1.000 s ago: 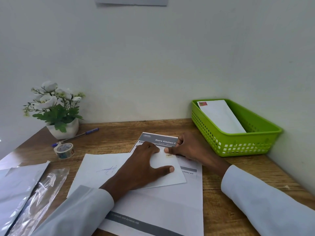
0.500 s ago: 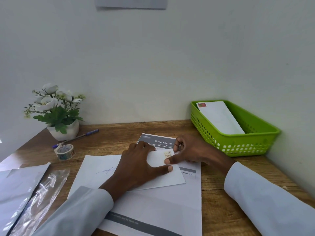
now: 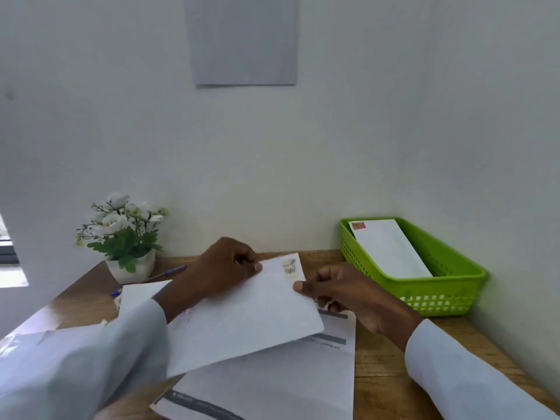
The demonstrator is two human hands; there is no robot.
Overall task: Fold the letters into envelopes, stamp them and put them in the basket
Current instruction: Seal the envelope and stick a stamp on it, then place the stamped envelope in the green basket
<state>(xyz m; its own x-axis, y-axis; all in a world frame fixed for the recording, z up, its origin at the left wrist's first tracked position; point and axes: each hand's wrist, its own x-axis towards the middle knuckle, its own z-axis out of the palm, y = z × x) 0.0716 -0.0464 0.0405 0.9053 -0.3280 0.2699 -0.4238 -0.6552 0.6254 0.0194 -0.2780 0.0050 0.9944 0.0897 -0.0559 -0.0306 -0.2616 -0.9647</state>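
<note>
The stamped envelope (image 3: 242,313) is held above the counter (image 3: 381,362), pinched by the left hand (image 3: 224,265) and right hand (image 3: 342,292); the basket (image 3: 454,286) lies rightward, nearer the right hand.

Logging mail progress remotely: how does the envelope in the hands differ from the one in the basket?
The held envelope is gripped by left hand and right hand above the desk papers; the basket envelope lies tilted inside the green basket. Held stamp is beige; basket stamp is red. Both are white, stamped.
</note>
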